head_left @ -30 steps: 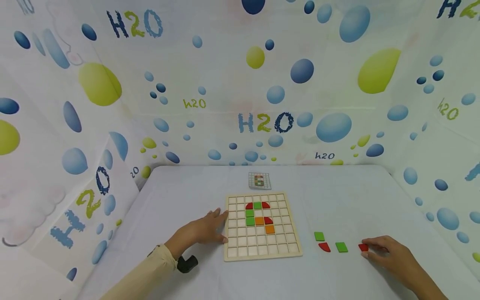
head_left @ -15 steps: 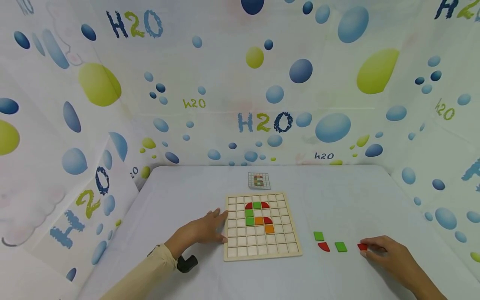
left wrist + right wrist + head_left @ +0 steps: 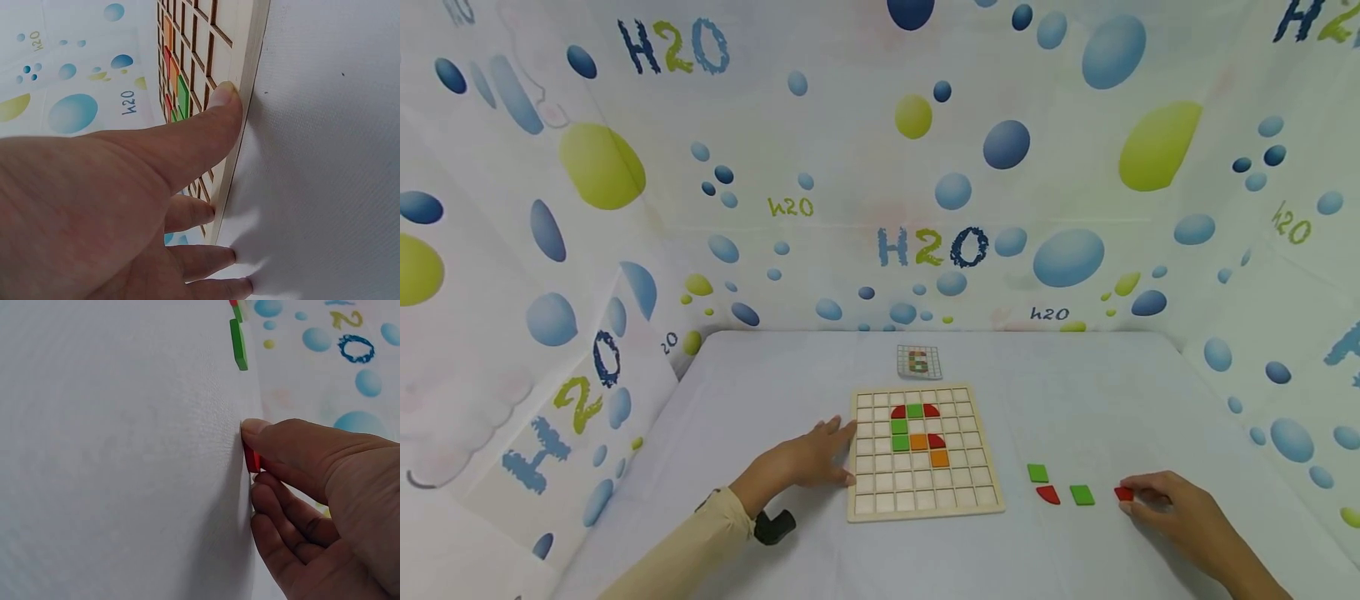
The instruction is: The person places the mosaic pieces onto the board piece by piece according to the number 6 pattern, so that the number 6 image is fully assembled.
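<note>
Head view, left hand (image 3: pixel 807 457) touching board edge (image 3: pixel 853 454); right (image 3: pixel 1176 507), apart, pinching tile (image 3: pixel 1123 494)

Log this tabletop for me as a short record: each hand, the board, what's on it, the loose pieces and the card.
Left hand: touches the left edge of the pale wooden grid board
Right hand: pinches a small red flat tile; lifted or not is unclear
On board: three red rounded tiles, three green square tiles, two orange square tiles
Loose: two green squares, one red quarter-round tile, between board and right hand
Card: small gridded card beyond the board, showing a 6-like figure
</note>
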Tool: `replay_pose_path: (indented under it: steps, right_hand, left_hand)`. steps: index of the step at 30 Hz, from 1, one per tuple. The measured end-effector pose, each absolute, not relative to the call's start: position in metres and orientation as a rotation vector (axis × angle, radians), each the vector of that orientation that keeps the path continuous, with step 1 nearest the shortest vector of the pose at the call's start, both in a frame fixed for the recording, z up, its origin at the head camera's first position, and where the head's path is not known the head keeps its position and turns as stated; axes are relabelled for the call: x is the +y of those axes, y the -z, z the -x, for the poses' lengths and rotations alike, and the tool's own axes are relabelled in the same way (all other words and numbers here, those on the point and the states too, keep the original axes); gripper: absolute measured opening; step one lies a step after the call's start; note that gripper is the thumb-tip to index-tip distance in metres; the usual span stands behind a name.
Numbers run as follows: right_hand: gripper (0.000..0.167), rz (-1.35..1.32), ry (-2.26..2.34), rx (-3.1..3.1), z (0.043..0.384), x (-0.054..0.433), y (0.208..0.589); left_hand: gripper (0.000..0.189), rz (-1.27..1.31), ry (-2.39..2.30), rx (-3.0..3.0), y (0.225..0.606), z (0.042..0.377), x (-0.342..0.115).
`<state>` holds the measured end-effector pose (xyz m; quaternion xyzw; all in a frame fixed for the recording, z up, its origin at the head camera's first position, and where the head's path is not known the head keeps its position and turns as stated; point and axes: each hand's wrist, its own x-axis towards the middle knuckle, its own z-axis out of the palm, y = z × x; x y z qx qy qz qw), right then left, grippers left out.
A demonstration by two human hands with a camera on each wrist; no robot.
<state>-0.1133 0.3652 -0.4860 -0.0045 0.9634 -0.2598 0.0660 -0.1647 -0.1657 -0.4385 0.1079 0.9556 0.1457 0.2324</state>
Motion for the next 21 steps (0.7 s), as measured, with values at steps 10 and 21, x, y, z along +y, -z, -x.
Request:
replay_pose_path:
  steps: [10, 21]
  right_hand:
    - [0.040, 0.093, 0.781, 2.939, 0.120, 0.357, 0.480]
    - [0.033, 0.259, 0.814, 2.962, 0.133, 0.324, 0.461]
  left_hand:
    - [0.093, -0.287, -0.408, 2.620, 0.433, 0.163, -0.165]
    - [0.093, -0.298, -0.411, 2.616, 0.441, 0.165, -0.167]
